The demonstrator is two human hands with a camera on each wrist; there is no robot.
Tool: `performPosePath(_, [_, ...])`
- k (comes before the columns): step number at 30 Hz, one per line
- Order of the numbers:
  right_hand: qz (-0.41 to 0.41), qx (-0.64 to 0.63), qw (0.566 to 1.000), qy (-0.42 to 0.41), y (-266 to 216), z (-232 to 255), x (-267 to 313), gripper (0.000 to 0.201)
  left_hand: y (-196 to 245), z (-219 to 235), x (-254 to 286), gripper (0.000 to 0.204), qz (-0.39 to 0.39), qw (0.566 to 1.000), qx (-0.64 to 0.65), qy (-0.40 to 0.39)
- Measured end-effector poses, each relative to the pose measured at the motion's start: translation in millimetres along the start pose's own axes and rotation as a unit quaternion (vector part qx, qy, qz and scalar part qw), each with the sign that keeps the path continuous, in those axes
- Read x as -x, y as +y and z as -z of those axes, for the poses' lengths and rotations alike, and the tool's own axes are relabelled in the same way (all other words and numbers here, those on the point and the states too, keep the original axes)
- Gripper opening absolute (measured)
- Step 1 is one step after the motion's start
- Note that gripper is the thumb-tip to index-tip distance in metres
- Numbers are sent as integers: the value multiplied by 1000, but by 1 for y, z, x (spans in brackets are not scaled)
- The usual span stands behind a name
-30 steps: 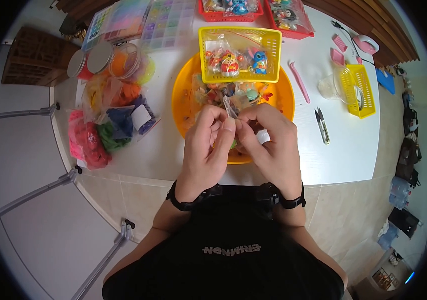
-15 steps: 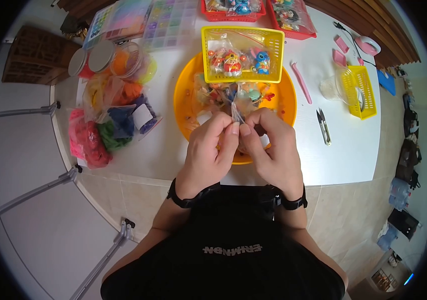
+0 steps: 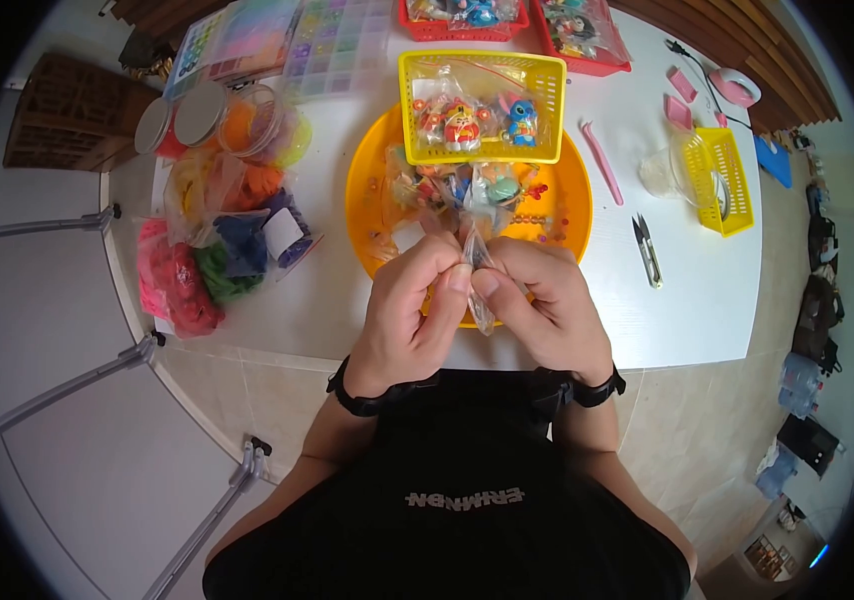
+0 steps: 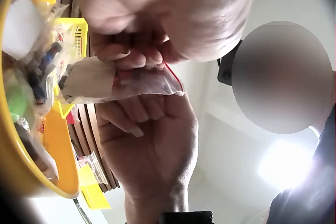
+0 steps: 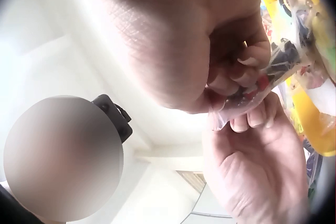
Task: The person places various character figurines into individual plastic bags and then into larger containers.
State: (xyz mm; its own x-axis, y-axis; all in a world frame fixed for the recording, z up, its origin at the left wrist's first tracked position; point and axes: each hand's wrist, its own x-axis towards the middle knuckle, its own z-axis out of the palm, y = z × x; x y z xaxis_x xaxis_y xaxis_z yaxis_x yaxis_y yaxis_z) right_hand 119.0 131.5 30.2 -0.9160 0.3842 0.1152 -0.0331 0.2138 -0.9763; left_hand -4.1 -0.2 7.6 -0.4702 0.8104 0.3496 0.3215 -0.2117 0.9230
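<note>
Both hands meet over the near part of a round yellow-orange basin [image 3: 362, 190]. A small clear zip bag [image 3: 481, 305] stands between them, pinched between the thumb and fingers of the left hand [image 3: 409, 305] and of the right hand [image 3: 550, 305]. In the left wrist view the zip bag [image 4: 149, 83] shows a red line along one end and a whitish part at the other. Something red and dark shows through the zip bag [image 5: 249, 98] in the right wrist view. Under the hands, the basin holds bagged trinkets [image 3: 492, 185] and loose red beads [image 3: 537, 191].
A yellow basket [image 3: 407, 110] with bagged figurines sits across the basin's far side. To the right lie thread snips [image 3: 647, 252], a pink tool [image 3: 602, 163] and another yellow basket [image 3: 735, 190]. Bags of coloured material [image 3: 182, 280], lidded jars [image 3: 202, 115] and bead boxes [image 3: 337, 50] occupy the left.
The bag between the fingers has turned and now hangs toward the body below the thumbs. Both hands have shifted slightly, the right wrist moving outward, with the pinch kept.
</note>
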Motion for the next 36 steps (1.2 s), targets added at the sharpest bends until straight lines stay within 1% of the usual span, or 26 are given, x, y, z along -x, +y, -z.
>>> performPosePath(5, [8,-23,1000,17,8,-6,2,14,-3,-1,3,7,7,1000,14,3])
performPosePath(8, [3,-28,999,19,9,-6,2,15,-5,-2,3,8,-5,1000,14,13])
performPosePath(11, [-3,-40,999,21,10,-8,2,16,-4,-3,5,9,23,999,27,16])
performPosePath(12, [-5,-46,999,22,11,-8,2,17,-6,-3,6,10,31,998,52,24])
performPosePath(15, [-40,-174,982,68,14,-14,3,19,-11,-5,9,10,47,992,113,36])
performPosePath(17, [-52,-174,981,72,12,-14,4,21,-9,-6,7,9,45,990,132,34])
performPosePath(18, [-58,-174,980,73,11,-14,3,23,-8,-5,7,9,48,991,122,40])
performPosePath(20, [-73,-135,986,63,12,-10,6,21,-5,-5,5,9,53,992,103,52])
performPosePath(21, [-80,-115,988,58,13,-7,7,21,-4,-5,5,9,38,995,68,57])
performPosePath(24, [-38,55,990,128,4,-1,6,17,-6,3,5,10,2,997,-22,69])
performPosePath(27, [-25,214,965,149,-5,4,3,14,-13,11,5,12,-5,995,-79,65])
performPosePath(30, [-8,198,963,181,0,-3,0,11,-11,7,-1,11,-3,995,-77,58])
performPosePath(33, [108,249,955,119,2,4,-3,17,-19,4,3,10,-2,995,-83,52])
performPosePath(36, [76,281,955,56,-4,7,3,30,-16,4,2,9,12,996,-83,38])
